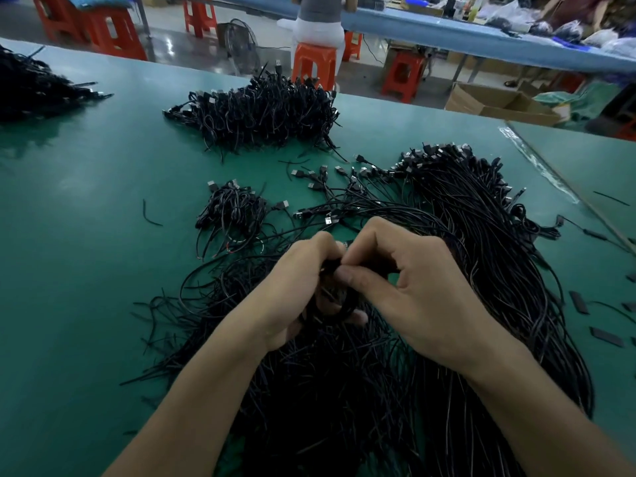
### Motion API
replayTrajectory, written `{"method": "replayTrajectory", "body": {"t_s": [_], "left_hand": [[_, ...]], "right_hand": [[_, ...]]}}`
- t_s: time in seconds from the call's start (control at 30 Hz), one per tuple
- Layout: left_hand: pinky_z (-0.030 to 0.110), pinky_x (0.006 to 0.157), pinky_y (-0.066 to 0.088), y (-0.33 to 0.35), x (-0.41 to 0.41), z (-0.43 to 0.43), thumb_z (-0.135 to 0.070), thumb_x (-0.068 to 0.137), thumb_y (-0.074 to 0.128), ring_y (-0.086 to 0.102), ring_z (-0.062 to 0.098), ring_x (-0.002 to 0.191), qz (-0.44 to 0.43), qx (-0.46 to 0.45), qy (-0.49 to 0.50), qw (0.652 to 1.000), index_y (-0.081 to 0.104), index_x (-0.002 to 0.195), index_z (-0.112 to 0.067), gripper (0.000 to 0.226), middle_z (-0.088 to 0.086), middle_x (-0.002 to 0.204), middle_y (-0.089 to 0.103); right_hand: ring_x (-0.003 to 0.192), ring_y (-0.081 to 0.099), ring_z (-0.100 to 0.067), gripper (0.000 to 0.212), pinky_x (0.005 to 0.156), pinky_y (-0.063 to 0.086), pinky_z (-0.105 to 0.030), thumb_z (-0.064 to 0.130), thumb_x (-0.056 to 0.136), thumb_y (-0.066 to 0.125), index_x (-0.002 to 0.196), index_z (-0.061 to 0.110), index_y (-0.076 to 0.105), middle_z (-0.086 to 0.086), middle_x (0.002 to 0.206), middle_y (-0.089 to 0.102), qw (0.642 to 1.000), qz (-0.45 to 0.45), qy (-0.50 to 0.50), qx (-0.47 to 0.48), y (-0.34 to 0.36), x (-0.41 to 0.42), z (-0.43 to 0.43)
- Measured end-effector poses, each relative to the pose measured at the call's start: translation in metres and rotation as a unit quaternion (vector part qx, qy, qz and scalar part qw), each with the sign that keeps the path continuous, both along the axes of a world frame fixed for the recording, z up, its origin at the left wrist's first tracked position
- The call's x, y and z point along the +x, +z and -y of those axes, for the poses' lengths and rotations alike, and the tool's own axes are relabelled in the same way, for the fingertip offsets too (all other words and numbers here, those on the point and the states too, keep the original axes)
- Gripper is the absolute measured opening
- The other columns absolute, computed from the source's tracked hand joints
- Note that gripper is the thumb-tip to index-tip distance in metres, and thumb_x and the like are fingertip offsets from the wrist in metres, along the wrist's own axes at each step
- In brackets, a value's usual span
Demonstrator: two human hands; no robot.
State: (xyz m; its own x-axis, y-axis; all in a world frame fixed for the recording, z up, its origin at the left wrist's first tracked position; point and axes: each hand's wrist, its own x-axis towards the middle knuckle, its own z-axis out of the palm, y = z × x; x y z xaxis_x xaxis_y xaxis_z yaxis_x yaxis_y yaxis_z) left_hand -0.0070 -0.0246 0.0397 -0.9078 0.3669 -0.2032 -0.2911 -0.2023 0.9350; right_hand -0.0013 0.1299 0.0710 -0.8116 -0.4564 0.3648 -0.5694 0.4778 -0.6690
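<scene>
My left hand (298, 287) and my right hand (409, 287) meet over the middle of a green table (86, 235). Between them is a small coil of black cable (339, 304). The left hand's fingers curl round the coil from the left. The right hand's thumb and fingertips pinch the cable at the coil's top. Under both forearms lies a large spread of loose black USB cables (481, 256), their plugs fanned out toward the far side.
A small heap of coiled cables (234, 210) sits left of my hands, a bigger heap (265, 111) farther back, another (31, 87) at the far left. Short black pieces (605, 335) lie at right. Orange stools (315, 65) and a seated person (320, 18) are beyond the table.
</scene>
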Motion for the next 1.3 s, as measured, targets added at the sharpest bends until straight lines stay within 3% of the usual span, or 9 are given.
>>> {"method": "replayTrajectory", "body": {"t_s": [0.1,0.2,0.3,0.63,0.83,1.0,1.17,1.27,1.3], "left_hand": [[0.045,0.061,0.059,0.001,0.004,-0.001,-0.036,0.103,0.029,0.071,0.026,0.077,0.03,0.077,-0.041,0.996,0.07,0.097,-0.011,0.049,0.015,0.091,0.071],[0.033,0.047,0.055,0.002,0.004,-0.002,-0.059,0.1,0.029,0.072,0.028,0.07,0.025,0.059,-0.072,0.995,0.069,0.109,-0.018,0.058,0.016,0.089,0.073],[0.023,0.041,0.048,-0.001,0.001,-0.001,-0.073,0.095,0.028,0.069,0.027,0.061,0.03,0.054,-0.09,0.994,0.064,0.117,-0.01,0.075,0.019,0.083,0.07],[0.014,0.034,0.025,-0.009,-0.004,0.0,-0.078,0.093,0.026,0.033,0.011,0.032,-0.037,-0.036,-0.036,0.998,0.072,0.078,-0.015,0.079,0.005,0.057,0.057],[0.031,0.05,0.051,-0.009,-0.007,0.008,-0.055,0.089,0.028,0.064,0.026,0.059,-0.016,-0.015,-0.028,0.999,0.076,0.076,-0.018,0.062,0.015,0.072,0.068],[0.019,0.034,0.034,-0.01,-0.004,0.005,-0.056,0.1,0.022,0.051,0.018,0.037,-0.083,-0.094,0.022,0.992,0.069,0.064,-0.024,0.067,0.006,0.058,0.064],[0.019,0.035,0.025,-0.017,-0.01,0.0,-0.045,0.107,0.028,0.033,0.011,0.034,-0.177,-0.14,0.174,0.958,0.051,0.055,-0.015,0.065,-0.001,0.044,0.044],[0.03,0.039,0.025,-0.019,-0.015,0.008,-0.041,0.108,0.032,0.021,0.014,0.039,-0.19,-0.137,0.249,0.94,0.034,0.056,-0.001,0.065,0.008,0.049,0.027],[0.04,0.05,0.029,-0.019,-0.016,0.01,-0.041,0.106,0.034,0.018,0.015,0.041,-0.195,-0.137,0.264,0.935,0.029,0.054,-0.004,0.064,0.007,0.051,0.025]], "right_hand": [[0.074,0.063,-0.01,0.014,0.061,0.049,-0.019,0.012,0.088,0.071,0.085,0.021,0.061,0.016,0.079,0.062,0.999,-0.035,-0.003,-0.02,0.001,-0.002,0.004],[0.074,0.064,-0.006,0.015,0.061,0.047,-0.016,0.012,0.088,0.07,0.086,0.023,0.06,0.023,0.079,0.061,0.998,-0.046,-0.007,-0.035,0.001,-0.005,0.003],[0.055,0.062,-0.008,0.017,0.051,0.05,-0.027,0.015,0.09,0.068,0.086,0.028,0.058,0.018,0.076,0.063,0.998,-0.026,-0.019,-0.045,-0.001,-0.007,0.0],[0.05,0.066,-0.015,0.015,0.053,0.052,-0.022,0.007,0.088,0.074,0.086,0.018,0.063,0.002,0.074,0.067,0.993,-0.012,-0.039,-0.107,0.003,-0.018,-0.005],[0.072,0.066,-0.012,0.013,0.067,0.046,-0.019,0.009,0.085,0.075,0.086,0.019,0.068,0.012,0.077,0.067,0.998,-0.025,-0.001,-0.061,0.001,-0.019,-0.001],[0.069,0.068,-0.01,0.014,0.067,0.044,-0.009,0.007,0.085,0.075,0.086,0.018,0.068,0.013,0.079,0.069,0.996,-0.027,-0.015,-0.081,-0.002,-0.021,0.002],[0.087,0.067,0.002,0.022,0.077,0.052,-0.018,0.036,0.087,0.073,0.104,0.036,0.06,0.017,0.09,0.071,0.993,0.087,-0.077,-0.029,-0.009,-0.026,-0.01],[0.081,0.063,0.002,0.035,0.067,0.048,-0.015,0.056,0.081,0.068,0.104,0.035,0.053,0.013,0.089,0.064,0.965,0.17,-0.139,0.142,-0.021,-0.024,-0.027],[0.079,0.062,0.0,0.035,0.064,0.046,-0.015,0.058,0.082,0.067,0.101,0.032,0.053,0.012,0.089,0.063,0.951,0.187,-0.151,0.197,-0.026,-0.022,-0.03]]}}
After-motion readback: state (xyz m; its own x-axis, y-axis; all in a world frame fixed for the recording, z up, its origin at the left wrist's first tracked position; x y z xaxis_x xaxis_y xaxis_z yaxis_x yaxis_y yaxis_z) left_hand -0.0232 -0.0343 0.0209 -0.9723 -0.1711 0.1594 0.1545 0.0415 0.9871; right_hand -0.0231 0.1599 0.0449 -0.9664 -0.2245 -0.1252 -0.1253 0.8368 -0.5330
